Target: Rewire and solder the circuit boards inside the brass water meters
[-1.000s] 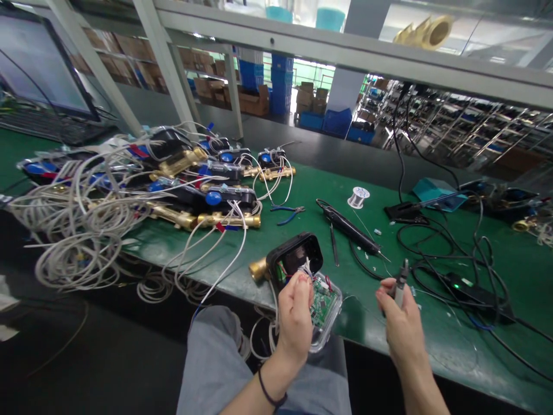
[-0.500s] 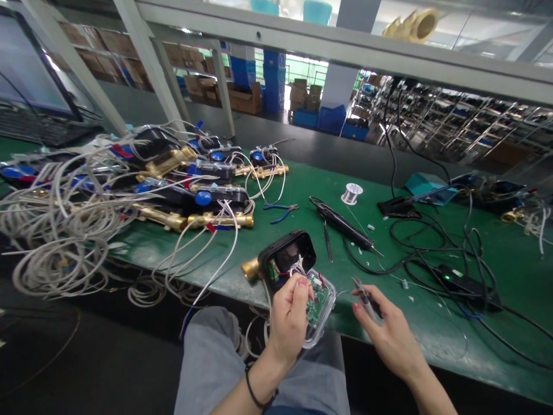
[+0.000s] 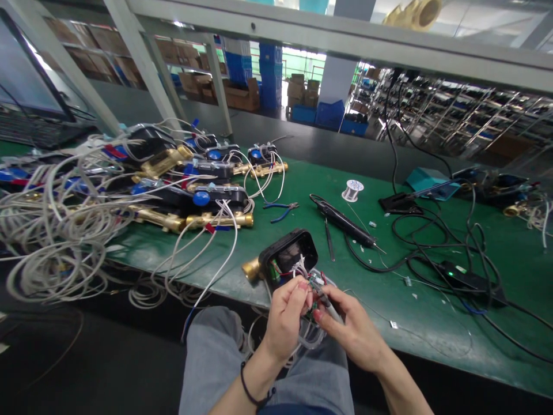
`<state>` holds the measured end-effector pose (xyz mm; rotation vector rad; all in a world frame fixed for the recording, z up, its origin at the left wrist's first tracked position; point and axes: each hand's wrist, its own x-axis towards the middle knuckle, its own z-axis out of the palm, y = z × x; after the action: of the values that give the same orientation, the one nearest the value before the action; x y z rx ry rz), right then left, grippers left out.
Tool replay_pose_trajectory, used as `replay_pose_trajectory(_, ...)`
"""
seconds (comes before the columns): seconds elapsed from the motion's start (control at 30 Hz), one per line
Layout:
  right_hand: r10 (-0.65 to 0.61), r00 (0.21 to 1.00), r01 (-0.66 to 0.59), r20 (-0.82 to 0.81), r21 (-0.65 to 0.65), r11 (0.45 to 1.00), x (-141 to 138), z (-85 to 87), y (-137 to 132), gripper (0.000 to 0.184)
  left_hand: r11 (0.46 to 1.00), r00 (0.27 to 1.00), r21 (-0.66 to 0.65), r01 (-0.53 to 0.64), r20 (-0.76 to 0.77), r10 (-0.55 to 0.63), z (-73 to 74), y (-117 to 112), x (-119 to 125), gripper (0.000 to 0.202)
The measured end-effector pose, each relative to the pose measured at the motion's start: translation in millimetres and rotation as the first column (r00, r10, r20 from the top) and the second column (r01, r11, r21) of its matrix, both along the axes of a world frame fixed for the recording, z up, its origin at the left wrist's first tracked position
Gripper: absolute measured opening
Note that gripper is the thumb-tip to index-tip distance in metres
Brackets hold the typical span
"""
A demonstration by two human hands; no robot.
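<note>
Pinching: left hand point(image 3: 283, 320) has its thumb and fingertips closed, seemingly on thin wires point(image 3: 299, 267) that come out of the black housing; the exact strand is hidden.
Gripping: right hand point(image 3: 352, 331) is closed around a grey-handled tool point(image 3: 332, 310), its tip beside the left fingertips, likely so that 1 hand steadies the wire while the other works the tool; whether its jaws are shut, I cannot tell.
Black housing point(image 3: 283, 245): sits at the near edge of the green bench point(image 3: 311, 173), tilted with its mouth open, presumably for easy reach inside; it looks deep and dark, and a brass fitting point(image 3: 252, 268) juts from its left side.
Clear cover point(image 3: 311, 339): lies under the 2 hands by the lap, mostly hidden; a bit of green circuit board point(image 3: 313, 306) shows between the fingers.
Soldering iron point(image 3: 348, 226): rests beyond the hands, tip pointing right, near the solder spool point(image 3: 352, 191) and tweezers point(image 3: 329, 239), probably for quick access.
</note>
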<state>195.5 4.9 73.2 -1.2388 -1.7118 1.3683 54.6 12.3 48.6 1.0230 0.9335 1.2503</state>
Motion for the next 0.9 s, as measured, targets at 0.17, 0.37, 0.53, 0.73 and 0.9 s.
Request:
replay_pose_trajectory(0.17, -0.009, 1.000, 0.008, -0.010, -0.010, 1.000, -1, -2.7, 2, 0.020, 1.000, 1.000, -0.011, 0.010, 0.017, -0.010, -3.3, 0, -1, 0.040)
replay_pose_trajectory(0.37, -0.034, 0.999, 0.034, 0.003, -0.031, 0.999, -1, -4.8, 2, 0.017, 0.999, 0.999, -0.048, -0.006, 0.051, 0.009, -1.9, 1, 0, 0.038)
replay_pose_trajectory(0.53, -0.124, 0.990, 0.121, -0.061, -0.048, 0.991, -13, -10.1, -5, 0.015, 0.988, 0.983, -0.093, -0.127, 0.117, 0.138, -2.9, 0, 10, 0.035)
replay_pose_trajectory(0.73, -0.346, 0.909, 0.338, -0.231, -0.076, 0.938, -45, -20.0, -16, 0.011, 0.936, 0.923, -0.126, -0.327, 0.171, 0.345, 1.7, -3, 24, 0.036)
replay_pose_trajectory(0.9, -0.495, 0.802, 0.461, -0.335, -0.180, 0.869, -60, -22.6, -17, 0.018, 0.921, 0.890, -0.131, -0.367, 0.237, 0.389, 10.9, 3, 27, 0.034)
